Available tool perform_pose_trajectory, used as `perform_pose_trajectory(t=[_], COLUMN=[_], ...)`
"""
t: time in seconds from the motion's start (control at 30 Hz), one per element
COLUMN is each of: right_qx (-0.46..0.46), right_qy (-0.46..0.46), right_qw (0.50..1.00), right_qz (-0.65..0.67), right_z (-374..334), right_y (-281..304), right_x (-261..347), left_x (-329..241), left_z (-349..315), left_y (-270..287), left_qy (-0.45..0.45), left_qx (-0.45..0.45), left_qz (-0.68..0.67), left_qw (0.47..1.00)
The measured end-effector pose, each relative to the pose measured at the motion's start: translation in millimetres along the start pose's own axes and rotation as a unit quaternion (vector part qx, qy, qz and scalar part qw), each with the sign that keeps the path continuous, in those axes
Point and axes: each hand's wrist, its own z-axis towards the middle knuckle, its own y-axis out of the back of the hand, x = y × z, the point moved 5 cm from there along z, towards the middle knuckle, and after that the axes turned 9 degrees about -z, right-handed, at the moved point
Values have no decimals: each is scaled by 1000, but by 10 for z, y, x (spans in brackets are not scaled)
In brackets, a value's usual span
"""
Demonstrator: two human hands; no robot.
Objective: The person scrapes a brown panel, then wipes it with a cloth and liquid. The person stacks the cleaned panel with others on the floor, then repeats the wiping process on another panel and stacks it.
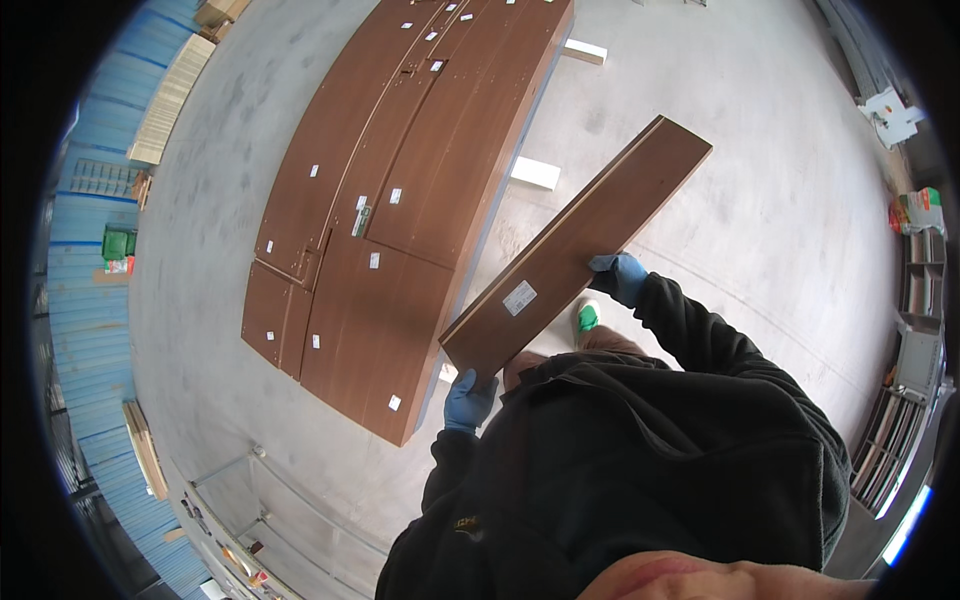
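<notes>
A long brown wooden board (575, 240) with a white label slants across in front of my body, held in both hands. My left hand (468, 402), in a blue glove, grips its near end. Further along the right edge, my right hand (622, 277), gloved in blue too, has its thumb over the board's face; the fingers underneath are hidden. Left of the board lies a wide stack of brown panels (385, 320) bearing several white labels. The board's near left corner overlaps the stack's edge in view; whether they touch I cannot tell.
White support blocks (536, 174) stick out from under the stack's right side. A metal rail frame (262, 490) stands at lower left. Boards (172, 95) and a green bin (118, 242) line the blue left wall. At the far right is a shelf (920, 280).
</notes>
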Motion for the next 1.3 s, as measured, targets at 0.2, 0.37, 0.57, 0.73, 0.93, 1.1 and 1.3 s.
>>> perform_pose_trajectory(t=[0.2, 0.37, 0.57, 0.73, 0.93, 1.1, 1.3], right_qx=[-3, -13, -38, -49, -119, -57, -65], right_qy=[-20, -31, -44, -36, -136, -139, -149], right_qw=[999, 999, 998, 996, 983, 989, 986], right_qz=[24, 34, 3, 62, 18, 2, -36], right_z=[616, 1475, 2425, 3177, 4404, 5273, 6441], right_y=[614, 1023, 1643, 2003, 2783, 3044, 3016], right_x=[1015, 1763, 2822, 3716, 4802, 5698, 6367], left_x=[212, 63, -55, -125, 204, 591, 594], left_z=[889, 1897, 3035, 3791, 4731, 5404, 6612], left_y=[-930, -1794, -3024, -4279, -5766, -6953, -7867], left_qy=[-7, -1, -37, -76, -206, -247, -63], left_qx=[-19, -3, -27, -27, -96, -97, -56], left_qz=[-43, -127, -116, -142, -187, -133, -243], left_qw=[999, 992, 992, 987, 956, 955, 966])
